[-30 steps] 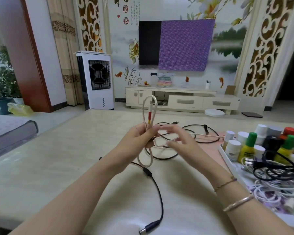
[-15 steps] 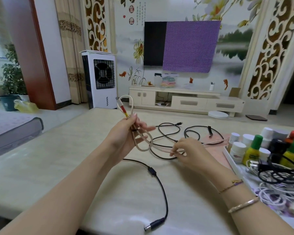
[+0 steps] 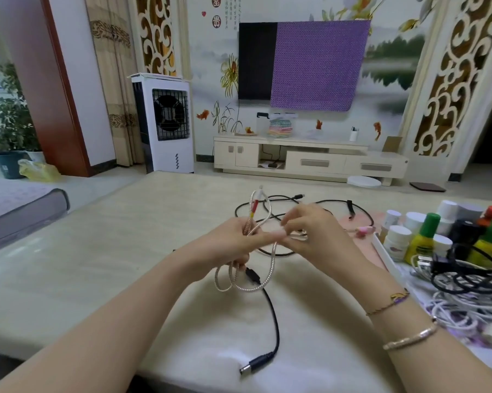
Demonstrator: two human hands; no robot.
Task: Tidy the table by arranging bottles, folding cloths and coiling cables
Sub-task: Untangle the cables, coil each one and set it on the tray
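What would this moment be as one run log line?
step: coiling braided cable | left hand: grips loops | right hand: pinches free end | black cable: loose on table

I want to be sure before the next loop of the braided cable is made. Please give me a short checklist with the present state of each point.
1. Left hand holds the coiled loops of the braided cable: ok.
2. Right hand pinches the free run of the cable near the left hand: ok, though the fingertips are blurred.
3. Loops hang free above the table: ok.
4. Braided cable is not caught on the black cable lying below it: cannot tell, they overlap in the view.
5. Far pink end of the cable is free to be drawn in: cannot tell.
6. Tray with bottles stays clear of the hands: ok.
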